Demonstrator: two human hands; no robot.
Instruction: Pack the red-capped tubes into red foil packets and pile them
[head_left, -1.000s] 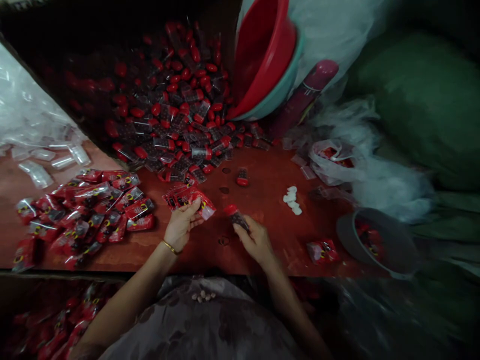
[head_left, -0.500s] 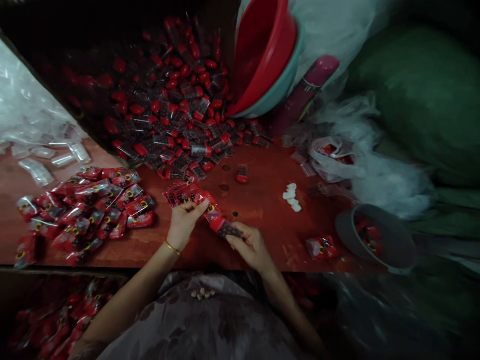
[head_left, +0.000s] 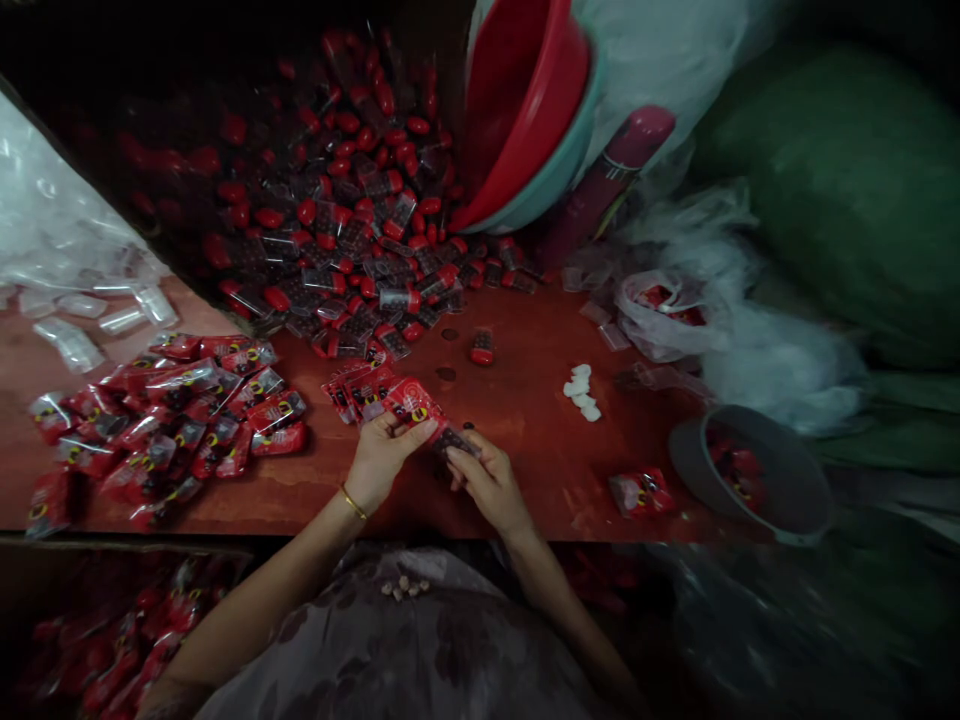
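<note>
My left hand [head_left: 384, 462], with a gold bangle at the wrist, pinches a red printed plastic packet [head_left: 414, 398] between thumb and fingers. My right hand [head_left: 491, 485] is closed on the near end of a clear tube with dark contents [head_left: 451, 438]. The tube's other end meets the packet, and its red cap is hidden there. A few more red packets [head_left: 349, 385] lie fanned out just beyond my left hand. One loose red-capped tube [head_left: 482, 347] rests on the red table [head_left: 525, 440] ahead of my right hand.
Many red-capped tubes [head_left: 390, 260] spill from a dark box at the back. Filled packets [head_left: 187, 410] are piled at left. To the right are white pieces [head_left: 582, 392], a packet [head_left: 641, 493] and a grey bowl [head_left: 694, 470]. Red and teal basins [head_left: 559, 90] lean behind.
My right hand has pushed the tube up and left into the packet, so its red cap no longer shows. My left hand has shifted slightly right along the packet.
</note>
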